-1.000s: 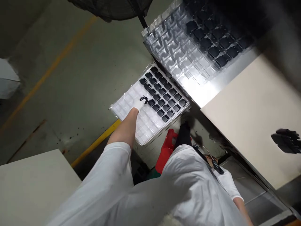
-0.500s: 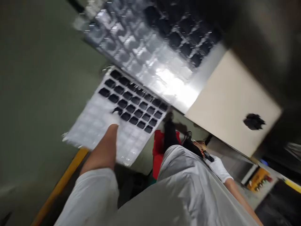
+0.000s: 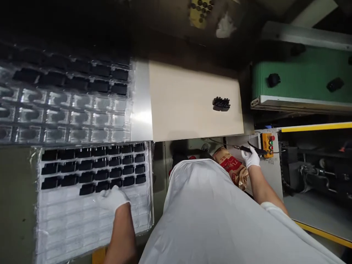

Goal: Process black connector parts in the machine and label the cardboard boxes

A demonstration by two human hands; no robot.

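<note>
My white-gloved left hand (image 3: 114, 199) is over the lower clear tray (image 3: 66, 229), just below black parts (image 3: 87, 189) in its fourth row. Its fingers look apart with nothing visible between them, though the fingertips are blurred. Black parts fill the tray's upper rows. My gloved right hand (image 3: 251, 158) is closed on a black handheld tool (image 3: 254, 150) with a thin metal tip pointing left. Beyond the lower tray, a second clear tray (image 3: 82, 119) holds black parts in its far rows. A small black cluster (image 3: 221, 103) sits on the beige board (image 3: 187, 106).
A green conveyor (image 3: 308, 73) at the upper right carries black pieces. Below it are an orange button box (image 3: 267, 145) and a yellow bar (image 3: 316, 127). A red and brown bag (image 3: 231, 167) lies below the board. Yellow material (image 3: 199, 16) with dark round items is at the top.
The view has turned and swung right, bringing in the conveyor. My left hand has moved off the leftmost part of the fourth row. The tool in my right hand shows more fully.
</note>
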